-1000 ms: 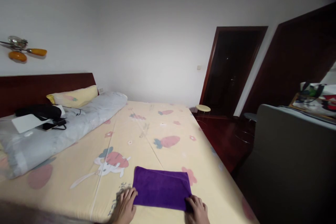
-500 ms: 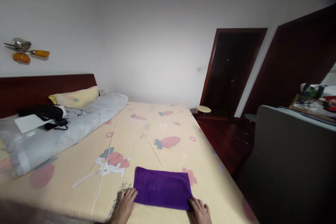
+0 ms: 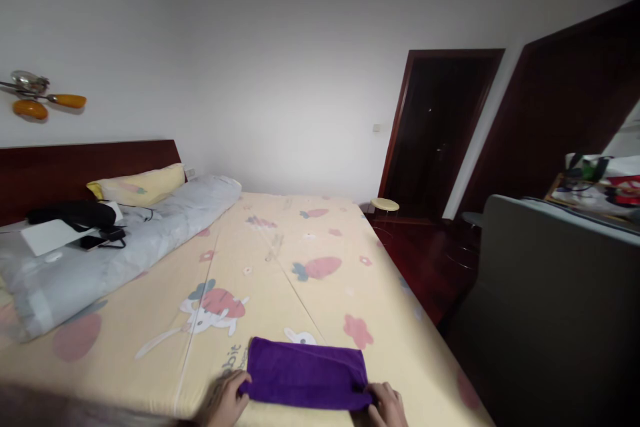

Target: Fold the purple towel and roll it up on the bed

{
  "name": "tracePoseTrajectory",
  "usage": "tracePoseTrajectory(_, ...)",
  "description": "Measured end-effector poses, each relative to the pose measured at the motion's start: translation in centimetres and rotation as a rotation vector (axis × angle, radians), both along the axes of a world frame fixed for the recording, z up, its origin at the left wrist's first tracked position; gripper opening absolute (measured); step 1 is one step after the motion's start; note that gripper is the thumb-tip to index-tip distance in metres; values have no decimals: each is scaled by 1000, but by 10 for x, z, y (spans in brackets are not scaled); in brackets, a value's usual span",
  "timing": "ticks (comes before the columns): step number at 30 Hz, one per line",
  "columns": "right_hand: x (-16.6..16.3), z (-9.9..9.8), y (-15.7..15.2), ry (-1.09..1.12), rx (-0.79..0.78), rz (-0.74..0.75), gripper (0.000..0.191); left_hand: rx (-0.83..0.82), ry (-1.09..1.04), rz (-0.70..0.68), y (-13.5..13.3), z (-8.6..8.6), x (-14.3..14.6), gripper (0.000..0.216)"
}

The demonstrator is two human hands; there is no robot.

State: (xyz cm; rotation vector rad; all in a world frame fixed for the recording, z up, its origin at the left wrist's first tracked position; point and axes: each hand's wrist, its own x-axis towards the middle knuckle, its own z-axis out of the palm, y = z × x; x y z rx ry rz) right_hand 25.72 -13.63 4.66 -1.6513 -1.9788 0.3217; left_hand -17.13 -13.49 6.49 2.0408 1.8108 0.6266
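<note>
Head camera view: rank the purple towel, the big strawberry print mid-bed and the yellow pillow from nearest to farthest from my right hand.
From the right hand:
1. purple towel: touching; the hand is at its near right corner.
2. strawberry print: middle of the bed, beyond the towel.
3. yellow pillow: far left, against the headboard.

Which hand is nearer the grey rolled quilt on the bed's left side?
Left. The left hand holds the purple towel's near-left corner, on the side toward the grey quilt; the right hand holds the near-right corner, farther across the bed from it.
</note>
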Motion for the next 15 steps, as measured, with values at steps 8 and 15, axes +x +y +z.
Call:
tracePoseTrajectory(8,-12,1,35,1,-96,-213,38,-140,174,295,41,-4,20,42)
tracePoseTrajectory(15,-73,13,36,-71,104,-48,43,52,316,139,35,7,87,52)
